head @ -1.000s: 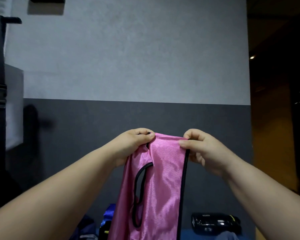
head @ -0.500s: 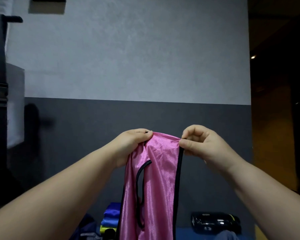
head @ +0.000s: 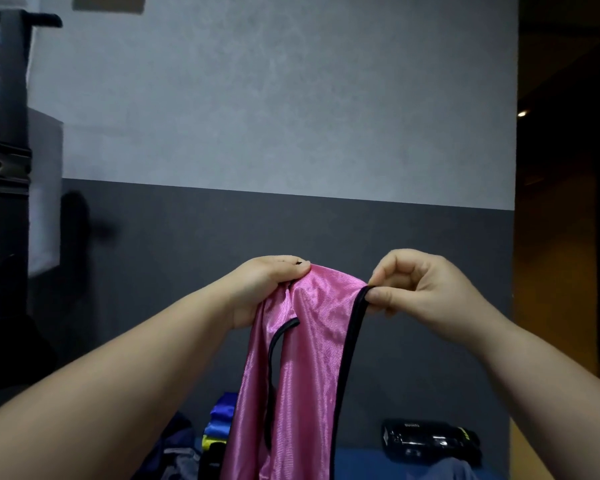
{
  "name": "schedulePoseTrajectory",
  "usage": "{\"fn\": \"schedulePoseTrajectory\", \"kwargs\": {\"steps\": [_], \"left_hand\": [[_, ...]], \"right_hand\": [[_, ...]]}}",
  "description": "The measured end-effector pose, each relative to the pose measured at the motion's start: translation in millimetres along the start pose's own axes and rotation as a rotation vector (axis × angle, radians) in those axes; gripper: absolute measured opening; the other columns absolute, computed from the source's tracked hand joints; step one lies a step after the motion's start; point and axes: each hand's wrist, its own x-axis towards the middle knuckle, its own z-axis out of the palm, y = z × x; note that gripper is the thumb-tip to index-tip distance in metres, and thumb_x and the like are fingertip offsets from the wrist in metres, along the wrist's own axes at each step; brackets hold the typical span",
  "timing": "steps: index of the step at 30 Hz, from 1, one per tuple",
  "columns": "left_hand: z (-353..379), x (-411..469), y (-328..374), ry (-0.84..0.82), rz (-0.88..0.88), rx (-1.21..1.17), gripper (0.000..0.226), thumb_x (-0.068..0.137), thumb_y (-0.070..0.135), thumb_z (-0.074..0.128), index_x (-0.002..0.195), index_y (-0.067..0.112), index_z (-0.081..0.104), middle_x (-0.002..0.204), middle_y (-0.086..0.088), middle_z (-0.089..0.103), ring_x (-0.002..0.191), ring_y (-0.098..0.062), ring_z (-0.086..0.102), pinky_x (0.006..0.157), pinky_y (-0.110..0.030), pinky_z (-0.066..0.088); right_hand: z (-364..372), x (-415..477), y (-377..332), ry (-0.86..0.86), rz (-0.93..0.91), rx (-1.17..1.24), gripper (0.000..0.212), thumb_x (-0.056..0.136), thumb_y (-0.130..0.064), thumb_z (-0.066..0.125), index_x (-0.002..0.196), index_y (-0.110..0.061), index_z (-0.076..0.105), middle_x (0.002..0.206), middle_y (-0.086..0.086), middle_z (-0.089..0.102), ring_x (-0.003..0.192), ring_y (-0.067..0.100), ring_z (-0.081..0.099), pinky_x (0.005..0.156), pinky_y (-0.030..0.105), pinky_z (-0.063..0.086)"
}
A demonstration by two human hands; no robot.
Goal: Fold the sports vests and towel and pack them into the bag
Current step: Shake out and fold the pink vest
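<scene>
Up before a two-tone grey wall (head: 274,133), the left hand (head: 267,289) grips and the right hand (head: 420,285) pinches the top of a shiny ribbed pink sports vest (head: 305,375) with black piping, which hangs over a blue surface (head: 357,462).

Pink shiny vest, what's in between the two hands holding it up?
Only the vest itself: in the head view, the top edge of the shiny pink black-trimmed vest spans from the left hand to the right hand, both holding it.

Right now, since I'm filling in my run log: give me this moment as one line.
step: holding pink vest up | left hand: grips top edge | right hand: pinches black trim | vest: hanging from both hands
</scene>
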Motion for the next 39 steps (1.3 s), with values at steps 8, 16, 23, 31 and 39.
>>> {"fn": "schedulePoseTrajectory", "kwargs": {"steps": [8, 16, 23, 31, 39], "left_hand": [[2, 0, 3, 0.048, 0.077, -0.007, 0.020, 0.097, 0.019, 0.053, 0.088, 0.007, 0.067, 0.077, -0.006, 0.067, 0.065, -0.016, 0.062, 0.065, -0.027, 0.054], [12, 7, 1, 0.166, 0.156, 0.095, 0.020, 0.096, 0.023, 0.058, 0.096, 0.006, 0.068, 0.087, -0.013, 0.066, 0.079, -0.025, 0.059, 0.079, -0.037, 0.049], [-2, 8, 10, 0.302, 0.246, 0.518, 0.024, 0.090, 0.041, 0.064, 0.076, 0.022, 0.068, 0.052, 0.010, 0.045, 0.047, -0.009, 0.039, 0.047, -0.020, 0.033], [-58, -6, 55, 0.405, 0.118, 0.356, 0.013, 0.073, 0.008, 0.060, 0.072, 0.019, 0.054, 0.067, 0.001, 0.050, 0.056, -0.013, 0.045, 0.054, -0.025, 0.033], [-83, -10, 64, 0.436, 0.127, 0.270, 0.036, 0.087, -0.014, 0.048, 0.074, 0.019, 0.045, 0.062, 0.002, 0.044, 0.049, -0.010, 0.046, 0.049, -0.022, 0.039]], "right_hand": [[7, 2, 7, 0.185, -0.068, -0.168, 0.019, 0.088, 0.000, 0.062, 0.083, -0.016, 0.054, 0.070, -0.003, 0.068, 0.066, 0.007, 0.065, 0.067, 0.023, 0.051], [33, 11, 21, 0.055, 0.371, 0.301, 0.038, 0.072, -0.039, 0.080, 0.094, -0.011, 0.067, 0.075, 0.000, 0.062, 0.066, 0.016, 0.054, 0.067, 0.027, 0.038], [22, 44, 29, 0.430, 0.352, 0.429, 0.014, 0.100, -0.016, 0.052, 0.090, -0.015, 0.062, 0.081, 0.004, 0.067, 0.065, 0.014, 0.062, 0.062, 0.027, 0.051], [-53, 56, 24, 0.739, 0.287, 0.140, 0.019, 0.101, -0.031, 0.045, 0.092, -0.020, 0.059, 0.080, 0.002, 0.059, 0.069, 0.018, 0.058, 0.069, 0.037, 0.048], [-78, 33, 4, 0.607, 0.227, 0.438, 0.011, 0.094, -0.025, 0.062, 0.085, -0.020, 0.057, 0.046, -0.011, 0.056, 0.039, 0.000, 0.052, 0.040, 0.013, 0.042]]}}
